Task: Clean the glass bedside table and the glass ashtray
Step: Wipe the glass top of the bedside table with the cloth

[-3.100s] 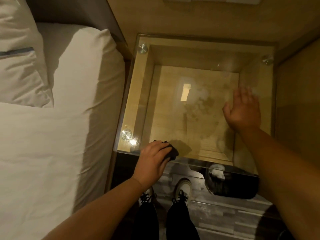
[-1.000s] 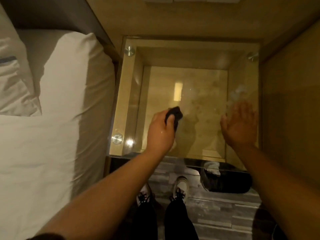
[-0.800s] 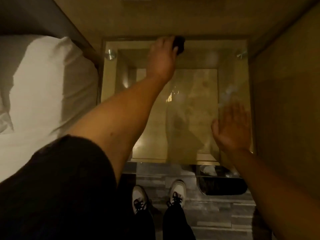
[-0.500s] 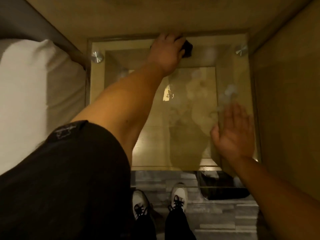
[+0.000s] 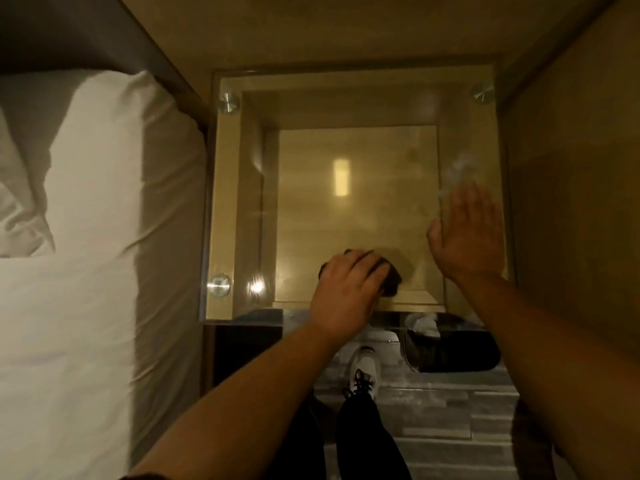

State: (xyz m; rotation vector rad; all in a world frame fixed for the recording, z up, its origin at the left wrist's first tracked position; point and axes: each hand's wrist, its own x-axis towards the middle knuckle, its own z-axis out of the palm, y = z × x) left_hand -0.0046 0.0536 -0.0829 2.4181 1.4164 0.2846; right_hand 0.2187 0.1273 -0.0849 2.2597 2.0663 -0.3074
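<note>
The glass bedside table (image 5: pixel 346 95) stands in front of me, a clear top on a wooden frame with metal studs at its corners. My left hand (image 5: pixel 346 289) presses a dark cloth (image 5: pixel 393 280) onto the glass near the front edge. My right hand (image 5: pixel 465 233) lies flat, fingers apart, on the right side of the glass. A pale smear shows on the glass just beyond its fingertips. No ashtray is in view.
A bed with white sheets (image 5: pixel 86 271) and a pillow runs along the left of the table. Wooden walls close in behind and to the right. A dark bin (image 5: pixel 453 351) stands on the floor beneath the front right corner, next to my shoe (image 5: pixel 363 372).
My left hand has pulled the cloth from the far edge of the glass back to the front edge. My right hand has stayed flat on the right side.
</note>
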